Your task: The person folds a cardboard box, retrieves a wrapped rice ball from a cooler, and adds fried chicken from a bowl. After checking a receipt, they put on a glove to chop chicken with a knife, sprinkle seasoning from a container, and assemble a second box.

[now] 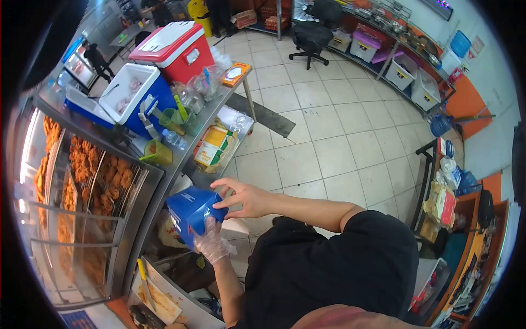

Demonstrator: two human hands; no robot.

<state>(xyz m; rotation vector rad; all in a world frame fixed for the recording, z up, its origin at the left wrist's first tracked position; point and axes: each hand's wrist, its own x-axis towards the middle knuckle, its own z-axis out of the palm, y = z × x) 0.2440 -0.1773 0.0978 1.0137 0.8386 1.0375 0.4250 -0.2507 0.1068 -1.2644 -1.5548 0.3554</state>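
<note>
Two hands are closed on one blue folded cardboard box point(192, 211), which is held in the air just beside the edge of the long steel worktop point(181, 159). The left hand point(212, 245), covered by a clear plastic glove, is clasped on the box's lower corner from below; the bare right hand point(244, 198) is pressed on its upper side with the fingers spread.

Directly to the left of the box a glass-fronted warming cabinet point(82, 219) filled with fried chicken pieces point(96, 172) is seen. Farther along the worktop are ranged a green plastic jug point(157, 153), a small water bottle point(174, 139), an open blue-and-white cooler point(134, 96) and a closed red cooler with a white lid point(178, 49). A yellow printed bag point(213, 145) is lodged on the shelf beneath. A black office chair point(310, 37) is set well apart on the tiled floor point(329, 137).
</note>
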